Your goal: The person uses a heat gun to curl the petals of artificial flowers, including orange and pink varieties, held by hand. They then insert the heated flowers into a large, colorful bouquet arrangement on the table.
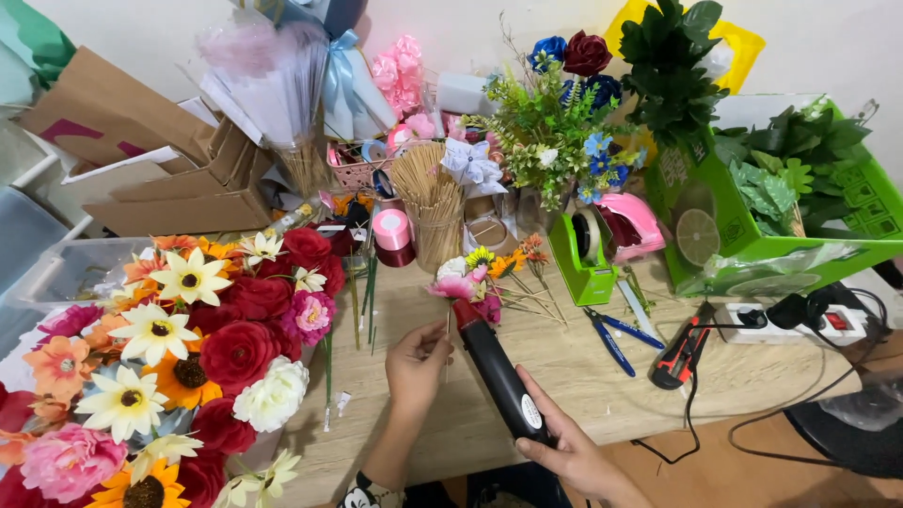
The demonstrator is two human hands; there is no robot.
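Note:
My right hand (564,450) grips a black glue gun (497,372) near its rear end, with the red nozzle pointing up and away toward a small pink artificial flower (452,285). My left hand (417,362) pinches a thin wooden stick (447,325) that runs up to that pink flower. Both hands hover over the wooden table (564,367) near its front edge.
A large heap of artificial flowers (188,348) fills the left. Behind stand a cup of wooden sticks (433,202), ribbon spools (392,235), a green tape dispenser (583,259), blue pliers (616,339), a utility knife (682,353), a power strip (800,325) and green boxes of leaves (781,188).

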